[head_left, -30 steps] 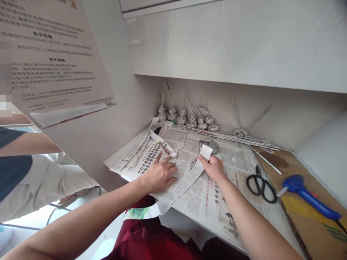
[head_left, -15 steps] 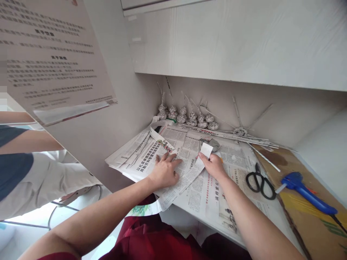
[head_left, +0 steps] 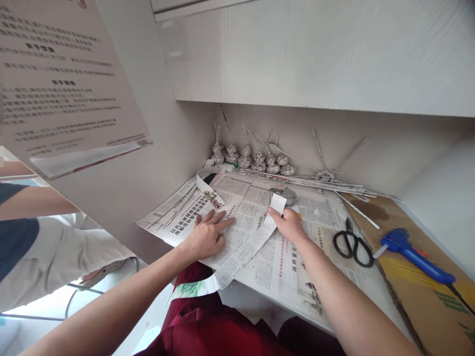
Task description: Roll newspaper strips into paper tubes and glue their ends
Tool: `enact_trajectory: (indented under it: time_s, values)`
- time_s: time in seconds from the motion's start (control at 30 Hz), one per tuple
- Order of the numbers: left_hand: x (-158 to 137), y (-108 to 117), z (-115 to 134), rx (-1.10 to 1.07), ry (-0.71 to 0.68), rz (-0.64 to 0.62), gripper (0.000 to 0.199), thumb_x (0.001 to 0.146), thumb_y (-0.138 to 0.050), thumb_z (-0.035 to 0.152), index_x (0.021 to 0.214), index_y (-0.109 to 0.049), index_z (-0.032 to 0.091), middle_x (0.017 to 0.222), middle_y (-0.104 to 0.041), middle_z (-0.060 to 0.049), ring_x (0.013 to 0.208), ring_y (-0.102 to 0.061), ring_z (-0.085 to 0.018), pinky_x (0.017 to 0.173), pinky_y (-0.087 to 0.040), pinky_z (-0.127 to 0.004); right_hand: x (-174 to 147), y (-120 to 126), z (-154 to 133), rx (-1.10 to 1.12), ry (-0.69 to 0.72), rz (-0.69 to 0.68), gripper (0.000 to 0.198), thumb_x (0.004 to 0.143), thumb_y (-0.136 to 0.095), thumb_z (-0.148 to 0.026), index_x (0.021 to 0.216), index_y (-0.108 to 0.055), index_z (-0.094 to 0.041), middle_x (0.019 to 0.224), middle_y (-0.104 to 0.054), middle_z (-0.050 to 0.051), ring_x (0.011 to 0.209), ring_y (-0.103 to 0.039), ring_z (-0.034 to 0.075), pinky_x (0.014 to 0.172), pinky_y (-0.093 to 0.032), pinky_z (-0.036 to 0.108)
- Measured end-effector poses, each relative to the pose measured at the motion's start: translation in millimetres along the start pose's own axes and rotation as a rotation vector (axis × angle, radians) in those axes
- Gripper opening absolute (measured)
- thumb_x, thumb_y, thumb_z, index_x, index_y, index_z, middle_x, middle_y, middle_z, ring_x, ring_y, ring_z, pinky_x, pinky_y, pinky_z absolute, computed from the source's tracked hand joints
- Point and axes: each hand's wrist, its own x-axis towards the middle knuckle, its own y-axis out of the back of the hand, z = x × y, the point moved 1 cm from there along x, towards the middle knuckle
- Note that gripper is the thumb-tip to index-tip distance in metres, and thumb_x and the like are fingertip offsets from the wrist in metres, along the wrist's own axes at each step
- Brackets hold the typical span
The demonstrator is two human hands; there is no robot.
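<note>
My right hand (head_left: 288,223) pinches the upper end of a long newspaper strip (head_left: 249,250) between thumb and fingers. From there the strip slants down toward me, crosses the table's front edge and hangs over my lap, where its lower part shows green print. My left hand (head_left: 208,235) lies on the newspaper sheets (head_left: 237,198) left of the strip, fingers spread and holding nothing. Just beyond its fingertips is the end of another curled paper strip (head_left: 203,185) with a coloured picture. A grey lump (head_left: 291,196), its material unclear, sits behind my right hand.
Black-handled scissors (head_left: 354,247) and a blue glue gun (head_left: 417,257) lie to the right, the gun on cardboard (head_left: 408,301). Along the back stand several coiled paper gourd shapes (head_left: 245,157) beside thin paper rods (head_left: 308,180). A cabinet (head_left: 315,59) overhangs them. Another person's arm (head_left: 37,200) shows at left.
My left hand has slid a little to the left, away from the strip. My right hand keeps its pinch in nearly the same spot. The whole view has shifted slightly.
</note>
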Motion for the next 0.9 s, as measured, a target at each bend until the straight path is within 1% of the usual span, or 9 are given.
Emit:
enact_trajectory:
  time_s: [0.13,0.23,0.33,0.4,0.5,0.63,0.77,0.83,0.9]
  values:
    - [7.0,-2.4,6.0,-0.033,-0.015,0.052,0.053,0.083,-0.038,0.031,0.136,-0.036,0.031,0.145,-0.032,-0.006,0.133,-0.023,-0.036,0.101,-0.020,-0.064,0.4,-0.2,1.1,-0.010,0.002,0.002,0.039,0.079,-0.051,-0.052,0.078,-0.072,-0.018,0.078,-0.072,0.007,0.075,-0.067,0.023,0.064,-0.049,0.028]
    - [20.4,-6.3,12.1,-0.016,-0.041,0.095,0.051,0.081,-0.042,0.026,0.131,-0.044,0.031,0.144,-0.034,-0.006,0.133,-0.025,-0.035,0.101,-0.019,-0.063,0.6,-0.4,1.0,-0.006,0.002,-0.001,0.040,0.079,-0.050,-0.051,0.081,-0.072,-0.018,0.079,-0.073,0.007,0.075,-0.067,0.023,0.064,-0.050,0.028]
    - [34.8,-12.6,13.1,-0.019,-0.019,0.115,0.052,0.079,-0.040,0.019,0.130,-0.045,0.030,0.142,-0.038,-0.006,0.131,-0.029,-0.033,0.102,-0.021,-0.061,0.5,-0.1,0.3,0.003,0.000,0.004,0.040,0.079,-0.050,-0.051,0.082,-0.072,-0.018,0.079,-0.073,0.007,0.075,-0.067,0.023,0.065,-0.050,0.028]
    - [41.1,-16.3,11.6,-0.026,0.004,0.134,0.053,0.080,-0.039,0.018,0.131,-0.044,0.030,0.141,-0.040,-0.005,0.132,-0.029,-0.032,0.103,-0.019,-0.060,0.5,0.3,0.0,0.005,0.002,0.003,0.040,0.079,-0.051,-0.051,0.081,-0.072,-0.018,0.079,-0.073,0.007,0.075,-0.067,0.023,0.066,-0.050,0.029]
    - [41.5,-16.2,8.3,-0.052,0.012,0.165,0.049,0.083,-0.039,0.020,0.130,-0.045,0.028,0.140,-0.041,-0.005,0.132,-0.029,-0.029,0.105,-0.017,-0.059,0.8,0.7,0.6,0.000,-0.002,0.003,0.040,0.079,-0.051,-0.052,0.081,-0.072,-0.018,0.078,-0.073,0.007,0.074,-0.067,0.023,0.065,-0.050,0.029]
    - [20.6,-2.9,-3.2,-0.126,-0.024,0.229,0.044,0.090,-0.035,0.035,0.133,-0.043,0.026,0.141,-0.039,-0.005,0.133,-0.029,-0.026,0.108,-0.020,-0.054,1.7,0.6,1.9,-0.002,0.002,0.009,0.040,0.078,-0.051,-0.053,0.081,-0.072,-0.018,0.080,-0.073,0.007,0.076,-0.067,0.024,0.066,-0.050,0.029]
    - [-22.6,9.3,-31.7,-0.122,-0.050,0.309,0.046,0.091,-0.035,0.042,0.133,-0.043,0.025,0.142,-0.038,-0.004,0.134,-0.027,-0.024,0.110,-0.021,-0.046,1.9,0.1,1.1,-0.008,0.001,0.001,0.041,0.078,-0.051,-0.052,0.080,-0.072,-0.017,0.079,-0.073,0.008,0.075,-0.067,0.023,0.066,-0.050,0.029]
    - [-46.4,9.1,-49.2,-0.051,-0.102,0.289,0.052,0.089,-0.038,0.047,0.136,-0.039,0.025,0.144,-0.035,-0.005,0.135,-0.025,-0.026,0.111,-0.018,-0.048,1.7,-0.1,0.3,-0.019,0.000,0.012,0.040,0.078,-0.052,-0.053,0.079,-0.071,-0.017,0.078,-0.072,0.008,0.074,-0.067,0.024,0.065,-0.050,0.029]
    - [-66.4,4.5,-65.3,0.024,-0.165,0.221,0.066,0.084,-0.042,0.055,0.141,-0.031,0.022,0.145,-0.032,-0.008,0.136,-0.022,-0.029,0.111,-0.015,-0.050,1.5,-0.3,-0.5,-0.035,0.004,0.026,0.040,0.077,-0.052,-0.053,0.077,-0.071,-0.018,0.077,-0.072,0.008,0.074,-0.067,0.024,0.064,-0.049,0.029]
